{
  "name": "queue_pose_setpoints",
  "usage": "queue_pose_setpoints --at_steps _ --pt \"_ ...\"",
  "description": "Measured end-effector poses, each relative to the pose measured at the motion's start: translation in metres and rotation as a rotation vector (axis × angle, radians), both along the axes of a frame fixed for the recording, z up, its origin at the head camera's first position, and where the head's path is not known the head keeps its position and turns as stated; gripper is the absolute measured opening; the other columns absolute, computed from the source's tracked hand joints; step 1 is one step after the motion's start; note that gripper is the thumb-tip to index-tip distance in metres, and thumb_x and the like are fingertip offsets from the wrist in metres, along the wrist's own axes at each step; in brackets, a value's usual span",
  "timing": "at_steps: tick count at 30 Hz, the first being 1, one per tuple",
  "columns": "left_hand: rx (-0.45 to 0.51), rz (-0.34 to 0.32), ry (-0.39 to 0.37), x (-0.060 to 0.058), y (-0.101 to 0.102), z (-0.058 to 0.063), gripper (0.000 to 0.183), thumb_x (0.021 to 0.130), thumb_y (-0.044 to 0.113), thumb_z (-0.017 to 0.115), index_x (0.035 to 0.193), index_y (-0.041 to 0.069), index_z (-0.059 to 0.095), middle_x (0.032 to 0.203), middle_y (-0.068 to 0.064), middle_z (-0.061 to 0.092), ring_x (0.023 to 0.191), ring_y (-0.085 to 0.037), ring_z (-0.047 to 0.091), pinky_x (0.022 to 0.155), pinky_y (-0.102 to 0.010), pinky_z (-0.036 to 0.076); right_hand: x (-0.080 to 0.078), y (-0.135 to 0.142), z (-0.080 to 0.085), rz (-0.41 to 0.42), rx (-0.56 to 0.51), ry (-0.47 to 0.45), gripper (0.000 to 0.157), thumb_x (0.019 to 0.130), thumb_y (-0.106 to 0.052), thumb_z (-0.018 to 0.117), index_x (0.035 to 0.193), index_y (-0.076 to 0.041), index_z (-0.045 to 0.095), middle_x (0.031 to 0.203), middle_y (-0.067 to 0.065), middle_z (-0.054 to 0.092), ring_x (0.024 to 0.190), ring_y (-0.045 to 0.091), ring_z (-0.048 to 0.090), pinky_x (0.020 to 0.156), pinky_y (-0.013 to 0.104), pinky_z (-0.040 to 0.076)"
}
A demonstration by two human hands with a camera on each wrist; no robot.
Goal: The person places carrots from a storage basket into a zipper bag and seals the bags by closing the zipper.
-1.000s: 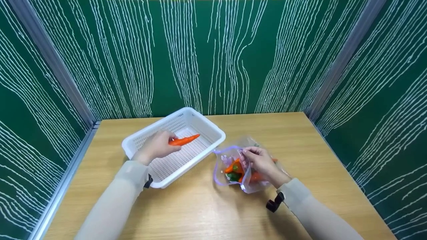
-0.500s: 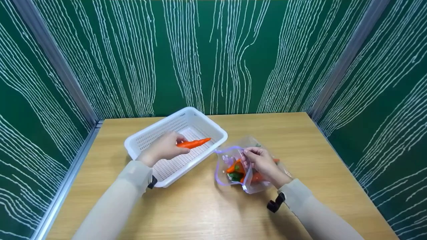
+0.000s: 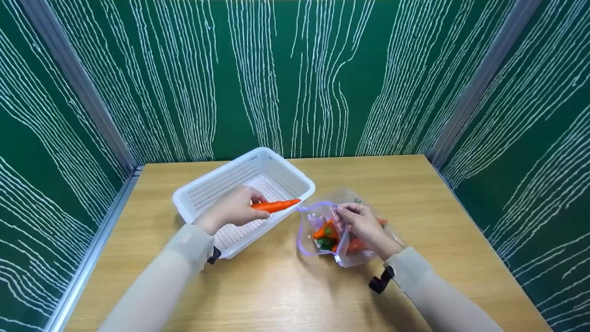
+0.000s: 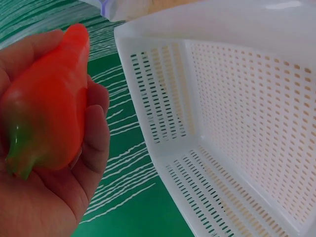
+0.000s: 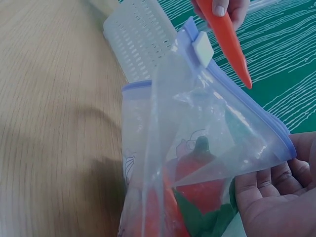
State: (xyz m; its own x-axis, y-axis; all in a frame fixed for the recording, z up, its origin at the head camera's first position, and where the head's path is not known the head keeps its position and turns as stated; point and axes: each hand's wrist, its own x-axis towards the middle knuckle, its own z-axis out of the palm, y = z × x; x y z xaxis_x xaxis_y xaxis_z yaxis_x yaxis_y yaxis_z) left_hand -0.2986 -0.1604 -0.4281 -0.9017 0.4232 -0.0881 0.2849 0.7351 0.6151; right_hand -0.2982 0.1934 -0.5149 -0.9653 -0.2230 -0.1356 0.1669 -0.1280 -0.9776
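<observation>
My left hand (image 3: 237, 206) grips an orange-red carrot (image 3: 278, 205) by its thick end, above the white basket (image 3: 193, 196). A short green stem shows on the carrot (image 4: 49, 108) in the left wrist view, and its thin tip points right, toward the bag. With thumb and fingers, my right hand (image 3: 364, 226) pinches the purple-edged rim of a clear slider zip bag (image 3: 302, 240). The bag's mouth stands open, facing left. Inside lie several orange, red and green vegetables (image 3: 326, 242), partly hidden by plastic and my hand; a red one with a green top (image 5: 200, 177) shows through.
The basket has slotted walls and a perforated bottom, and stands at an angle left of the bag. Both are on a wooden table (image 3: 286, 295). Green walls with white lines (image 3: 309, 78) rise behind and at both sides.
My left hand has moved right with the carrot, from over the basket's middle to its right rim. My right hand keeps its hold on the bag, almost still.
</observation>
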Motion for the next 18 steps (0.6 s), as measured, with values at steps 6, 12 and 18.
queue_pose_setpoints --at_steps 6,12,18 --pt "0.011 -0.054 -0.003 0.004 0.006 -0.002 0.022 0.095 0.027 0.082 0.110 0.011 0.081 0.092 -0.003 0.069 0.078 -0.019 0.058 0.065 -0.029 0.049 0.001 0.000 0.000 -0.006 0.005 -0.006 0.020 0.112 -0.007 0.055 0.101 -0.006 0.072 0.079 0.002 0.070 0.067 0.012 0.063 0.065 0.023 0.058" --pt "0.004 -0.080 -0.025 0.009 0.015 -0.004 0.023 0.094 0.027 0.082 0.109 0.010 0.082 0.090 -0.001 0.068 0.074 -0.016 0.057 0.065 -0.028 0.048 0.002 0.001 0.001 -0.019 0.005 -0.013 0.019 0.112 -0.006 0.055 0.101 -0.006 0.072 0.080 0.002 0.070 0.067 0.012 0.063 0.065 0.023 0.058" --pt "-0.013 -0.134 -0.002 0.013 0.026 -0.008 0.019 0.093 0.026 0.081 0.105 0.010 0.082 0.084 0.002 0.068 0.075 -0.015 0.056 0.067 -0.028 0.045 0.003 0.001 0.004 -0.008 -0.004 -0.010 0.020 0.112 -0.006 0.053 0.102 -0.006 0.070 0.082 0.002 0.069 0.069 0.014 0.063 0.067 0.025 0.057"
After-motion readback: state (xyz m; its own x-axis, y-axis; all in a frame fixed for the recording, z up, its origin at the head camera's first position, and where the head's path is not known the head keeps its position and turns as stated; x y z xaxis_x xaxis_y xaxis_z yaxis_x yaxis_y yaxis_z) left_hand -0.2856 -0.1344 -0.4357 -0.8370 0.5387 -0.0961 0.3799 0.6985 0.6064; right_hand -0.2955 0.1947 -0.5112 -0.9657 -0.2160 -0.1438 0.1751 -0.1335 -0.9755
